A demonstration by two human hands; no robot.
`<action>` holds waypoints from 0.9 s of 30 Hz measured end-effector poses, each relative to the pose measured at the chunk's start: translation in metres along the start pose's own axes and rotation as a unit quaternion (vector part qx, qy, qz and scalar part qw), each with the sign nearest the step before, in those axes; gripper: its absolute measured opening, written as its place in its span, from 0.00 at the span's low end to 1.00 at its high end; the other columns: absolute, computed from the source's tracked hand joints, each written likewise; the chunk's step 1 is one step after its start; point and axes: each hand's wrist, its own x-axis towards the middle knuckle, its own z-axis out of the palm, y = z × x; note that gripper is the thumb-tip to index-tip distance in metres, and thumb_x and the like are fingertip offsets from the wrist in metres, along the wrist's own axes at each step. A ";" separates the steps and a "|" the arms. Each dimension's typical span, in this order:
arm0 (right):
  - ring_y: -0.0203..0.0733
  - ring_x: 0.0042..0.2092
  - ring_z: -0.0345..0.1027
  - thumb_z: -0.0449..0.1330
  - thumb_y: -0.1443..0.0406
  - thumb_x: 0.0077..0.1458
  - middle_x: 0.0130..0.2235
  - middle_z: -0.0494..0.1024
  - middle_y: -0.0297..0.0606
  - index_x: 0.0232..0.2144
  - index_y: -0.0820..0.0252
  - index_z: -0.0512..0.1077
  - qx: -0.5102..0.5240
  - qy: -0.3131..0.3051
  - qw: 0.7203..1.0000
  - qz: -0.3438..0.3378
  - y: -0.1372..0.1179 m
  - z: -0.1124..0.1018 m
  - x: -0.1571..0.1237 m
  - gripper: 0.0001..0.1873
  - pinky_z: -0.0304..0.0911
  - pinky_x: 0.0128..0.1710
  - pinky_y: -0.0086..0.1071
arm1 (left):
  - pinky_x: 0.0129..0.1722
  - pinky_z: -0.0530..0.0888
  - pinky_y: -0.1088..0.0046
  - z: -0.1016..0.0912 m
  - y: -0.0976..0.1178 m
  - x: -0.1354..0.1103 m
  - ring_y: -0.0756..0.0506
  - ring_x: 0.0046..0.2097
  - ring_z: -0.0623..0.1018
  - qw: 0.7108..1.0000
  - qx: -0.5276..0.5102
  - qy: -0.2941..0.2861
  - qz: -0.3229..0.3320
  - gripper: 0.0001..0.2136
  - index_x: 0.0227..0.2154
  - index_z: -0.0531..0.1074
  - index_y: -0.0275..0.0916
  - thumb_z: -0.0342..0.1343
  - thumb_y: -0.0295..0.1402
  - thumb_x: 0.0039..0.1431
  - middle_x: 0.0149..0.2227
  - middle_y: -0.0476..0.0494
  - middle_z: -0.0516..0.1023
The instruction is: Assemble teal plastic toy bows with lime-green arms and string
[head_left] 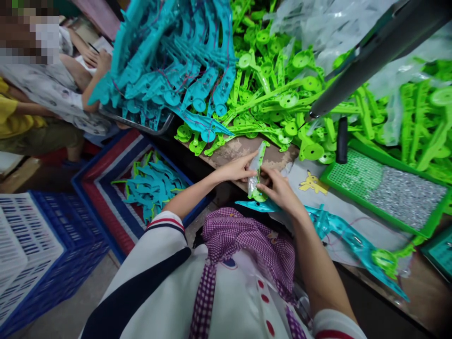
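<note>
Between my hands, at the bench's front edge, is a green plastic part with a clear plastic piece [253, 183] along it. My left hand [240, 168] grips its left side, fingers closed. From the right, my right hand [280, 187] closes its thumb and fingers on the lower part. The fingertips partly cover it. Just below lies a long blue plastic frame [339, 226] with a green round-ended part [384, 261] at its right end.
Piled green parts [268, 94] and blue frames [197, 61] crowd the bench back. A dark power screwdriver [363, 56] slants overhead. Right is a green tray [332, 176] of small screws. At left, a crate [95, 202] holds blue-green pieces, beside stacked baskets [63, 245]. Other people [45, 108] sit upper left.
</note>
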 end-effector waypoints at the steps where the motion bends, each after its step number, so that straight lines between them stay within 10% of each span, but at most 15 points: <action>1: 0.49 0.43 0.72 0.58 0.55 0.62 0.49 0.75 0.46 0.63 0.54 0.64 -0.007 -0.005 1.000 -0.001 -0.002 0.000 0.000 0.29 0.63 0.49 0.51 | 0.35 0.74 0.68 -0.002 0.002 -0.002 0.45 0.28 0.77 1.000 0.027 0.005 0.006 0.40 0.67 0.61 0.35 0.68 0.35 0.52 0.26 0.49 0.75; 9: 0.54 0.48 0.71 0.58 0.52 0.63 0.47 0.76 0.44 0.64 0.54 0.65 -0.045 -0.023 0.999 0.001 -0.011 0.000 -0.002 0.30 0.61 0.49 0.48 | 0.66 0.60 0.51 -0.007 0.021 0.007 0.34 0.66 0.66 0.947 0.301 0.044 0.100 0.12 0.45 0.73 0.39 0.60 0.39 0.62 0.66 0.33 0.65; 17: 0.53 0.48 0.72 0.58 0.54 0.62 0.47 0.77 0.45 0.63 0.56 0.66 -0.040 -0.029 0.999 0.009 -0.010 0.001 -0.001 0.29 0.62 0.48 0.47 | 0.68 0.52 0.47 0.016 0.015 0.009 0.35 0.68 0.63 0.875 0.463 0.076 0.120 0.14 0.50 0.72 0.38 0.46 0.32 0.67 0.69 0.32 0.62; 27: 0.51 0.46 0.75 0.53 0.60 0.63 0.45 0.83 0.43 0.43 0.58 0.80 0.006 -0.057 0.998 0.029 -0.032 -0.041 0.037 0.17 0.67 0.49 0.44 | 0.69 0.41 0.40 0.022 0.015 0.011 0.33 0.67 0.64 0.870 0.477 0.076 0.104 0.13 0.49 0.71 0.40 0.47 0.31 0.65 0.68 0.31 0.62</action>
